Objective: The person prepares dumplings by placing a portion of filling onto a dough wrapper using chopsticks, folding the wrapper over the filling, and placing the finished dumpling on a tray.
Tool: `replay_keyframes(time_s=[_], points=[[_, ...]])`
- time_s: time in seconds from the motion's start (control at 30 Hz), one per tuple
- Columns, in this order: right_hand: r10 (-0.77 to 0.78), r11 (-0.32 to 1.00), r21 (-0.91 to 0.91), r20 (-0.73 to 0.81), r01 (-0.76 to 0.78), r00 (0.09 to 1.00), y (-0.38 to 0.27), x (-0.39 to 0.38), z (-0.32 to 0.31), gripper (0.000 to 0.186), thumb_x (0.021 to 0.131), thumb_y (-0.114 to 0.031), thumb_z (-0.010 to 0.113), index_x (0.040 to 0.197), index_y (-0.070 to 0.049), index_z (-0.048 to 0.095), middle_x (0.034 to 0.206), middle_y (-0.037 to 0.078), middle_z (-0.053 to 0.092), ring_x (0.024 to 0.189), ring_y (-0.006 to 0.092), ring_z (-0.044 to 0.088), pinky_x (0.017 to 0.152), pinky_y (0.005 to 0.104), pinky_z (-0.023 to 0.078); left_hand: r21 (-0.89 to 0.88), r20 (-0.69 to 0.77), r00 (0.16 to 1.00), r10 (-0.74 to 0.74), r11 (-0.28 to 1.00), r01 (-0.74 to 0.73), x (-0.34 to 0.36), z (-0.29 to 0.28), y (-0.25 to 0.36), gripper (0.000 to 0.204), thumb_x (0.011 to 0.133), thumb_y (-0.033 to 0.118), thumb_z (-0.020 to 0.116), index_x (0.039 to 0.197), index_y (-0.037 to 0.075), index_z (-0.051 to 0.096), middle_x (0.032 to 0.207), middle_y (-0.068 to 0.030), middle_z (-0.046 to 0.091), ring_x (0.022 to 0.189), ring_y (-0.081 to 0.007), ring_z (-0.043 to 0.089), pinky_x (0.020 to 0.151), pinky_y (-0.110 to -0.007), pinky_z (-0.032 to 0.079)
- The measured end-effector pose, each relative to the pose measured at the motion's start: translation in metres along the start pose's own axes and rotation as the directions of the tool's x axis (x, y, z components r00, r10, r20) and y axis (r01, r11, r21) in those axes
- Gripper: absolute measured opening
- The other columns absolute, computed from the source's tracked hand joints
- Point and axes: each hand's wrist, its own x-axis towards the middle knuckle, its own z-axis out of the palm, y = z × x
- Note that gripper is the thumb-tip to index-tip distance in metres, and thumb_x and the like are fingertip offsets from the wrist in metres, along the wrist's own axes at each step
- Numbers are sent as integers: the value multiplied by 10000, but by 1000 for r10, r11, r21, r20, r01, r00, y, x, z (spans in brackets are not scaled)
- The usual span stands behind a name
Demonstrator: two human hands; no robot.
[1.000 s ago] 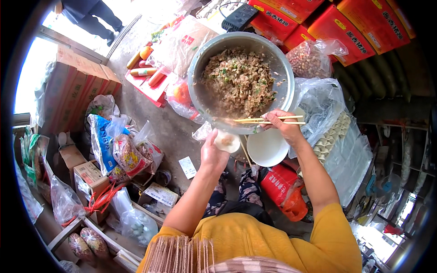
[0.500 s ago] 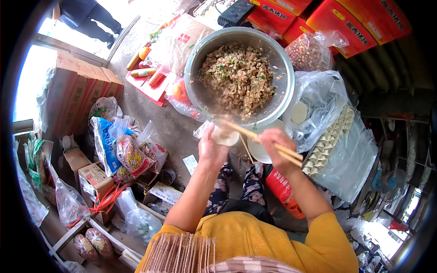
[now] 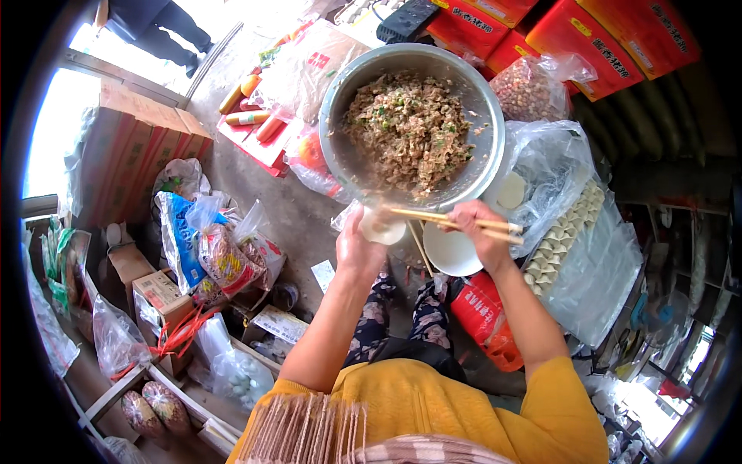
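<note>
My left hand holds a round pale dough wrapper just below a large metal basin of minced filling. In my right hand are wooden chopsticks, their tips blurred over the wrapper. A white bowl sits under the chopsticks. To the right, round wrappers lie by a clear plastic bag. Beside them, rows of folded dumplings line a tray covered in plastic.
Red boxes and a bag of nuts stand behind the basin. Sausages, cartons and bagged goods are at left. A red bag is beside my legs. A person's dark-trousered legs show top left.
My left hand has risen slightly, still holding the wrapper. My right hand dipped with the chopsticks angled down, then came back up, and the chopsticks now lie flatter across the wrapper.
</note>
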Motion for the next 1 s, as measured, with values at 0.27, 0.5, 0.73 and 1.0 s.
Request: replay_keyframes(time_s=[0.27, 0.5, 0.73, 1.0], points=[[-554, 434, -492, 516, 755, 654, -7, -39, 44, 262, 771, -71, 742, 1010, -31, 642, 1010, 86, 592, 933, 267, 640, 760, 353, 564, -160, -119, 985, -126, 981, 106, -31, 17, 24, 393, 966, 312, 482, 1212, 7, 514, 1163, -181, 590, 1090, -335, 549, 976, -525, 391], [-577, 504, -465, 446, 728, 685, -62, -36, 38, 250, 779, -6, 713, 1013, -24, 626, 968, 97, 603, 801, 237, 646, 640, 320, 538, -70, 36, 998, -44, 996, 46, -31, 20, 28, 503, 999, 322, 409, 1290, -88, 438, 1283, -248, 529, 1211, -376, 502, 1075, -532, 339], [-628, 464, -611, 284, 642, 724, -63, -7, 32, 161, 789, -18, 698, 929, -26, 618, 899, 104, 606, 733, 254, 631, 611, 337, 526, -32, 115, 993, 11, 999, -8, -14, 36, 45, 546, 1001, 367, 407, 1286, -97, 445, 1272, -248, 549, 1216, -375, 511, 1070, -511, 372], [-235, 398, -745, 482, 535, 844, -29, 30, 11, 135, 792, -29, 619, 925, -41, 639, 985, 102, 614, 991, 312, 594, 900, 450, 474, -91, 379, 925, -19, 994, 58, -43, 63, 46, 695, 989, 487, 397, 1350, -107, 380, 1360, -273, 467, 1277, -375, 458, 1108, -498, 319]])
